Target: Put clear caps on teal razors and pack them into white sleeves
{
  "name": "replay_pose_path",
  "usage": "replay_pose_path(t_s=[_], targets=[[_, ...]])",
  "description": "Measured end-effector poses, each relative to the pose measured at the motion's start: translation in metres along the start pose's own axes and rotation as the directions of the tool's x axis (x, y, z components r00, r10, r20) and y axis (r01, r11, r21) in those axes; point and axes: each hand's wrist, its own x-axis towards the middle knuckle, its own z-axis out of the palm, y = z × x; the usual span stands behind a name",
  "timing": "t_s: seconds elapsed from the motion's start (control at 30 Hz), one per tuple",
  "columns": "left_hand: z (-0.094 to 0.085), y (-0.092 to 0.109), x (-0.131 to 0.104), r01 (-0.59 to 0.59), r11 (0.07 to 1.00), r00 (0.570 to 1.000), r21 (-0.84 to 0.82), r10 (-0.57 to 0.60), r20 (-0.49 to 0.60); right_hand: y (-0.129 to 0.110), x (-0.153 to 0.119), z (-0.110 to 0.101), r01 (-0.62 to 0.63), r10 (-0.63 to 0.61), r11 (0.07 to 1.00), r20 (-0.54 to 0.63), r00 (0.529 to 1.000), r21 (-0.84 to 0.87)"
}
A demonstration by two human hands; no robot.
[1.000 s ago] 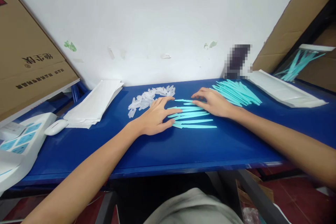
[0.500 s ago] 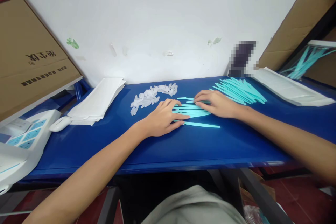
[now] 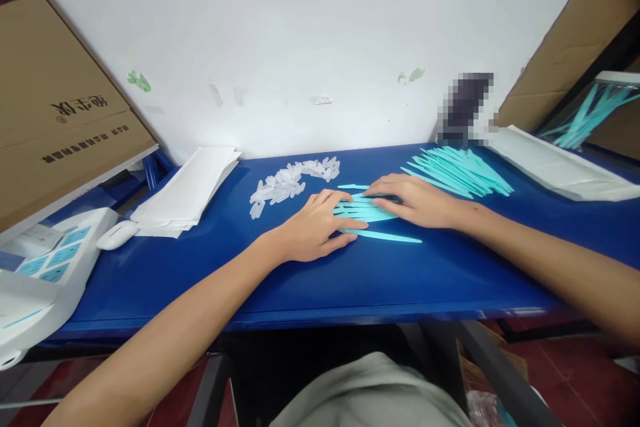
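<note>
Several flat turquoise sticks (image 3: 367,211) lie side by side on the blue table (image 3: 320,293), between and under my hands. My left hand (image 3: 311,225) rests on their left ends with its fingers spread. From the right, my right hand (image 3: 413,200) lies over the upper sticks, fingers apart. One separate turquoise stick (image 3: 390,237) lies nearer the front edge, its left end by my left thumb. Behind my right hand is a larger pile of turquoise sticks (image 3: 463,172). A curved heap of small translucent white pieces (image 3: 280,183) sits behind my left hand.
White paper sheets (image 3: 183,190) lie at the left, beside a white mouse (image 3: 117,235) and a white device (image 3: 90,267). At the right are a white tray (image 3: 565,163) and a clear container of turquoise sticks (image 3: 590,113). Cardboard boxes (image 3: 60,80) flank the white wall.
Both hands have shifted slightly over the sticks. My left hand is a little further right, and the fingers of my right hand reach a little further left. The view has moved slightly.
</note>
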Motion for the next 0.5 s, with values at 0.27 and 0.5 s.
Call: replay_pose_path(t_s=[0.27, 0.5], targets=[[0.0032, -0.0034, -0.0008, 0.002, 1.000, 1.000, 0.009, -0.002, -0.011, -0.0014, -0.0015, -0.0003, 0.011, -0.012, 0.998, 0.019, 1.000, 0.063], [0.0019, -0.0039, -0.0013, 0.111, 0.992, 0.994, 0.059, -0.112, 0.002, 0.0063, -0.0027, 0.0008, -0.040, 0.040, 0.999, -0.016, 0.999, -0.025]])
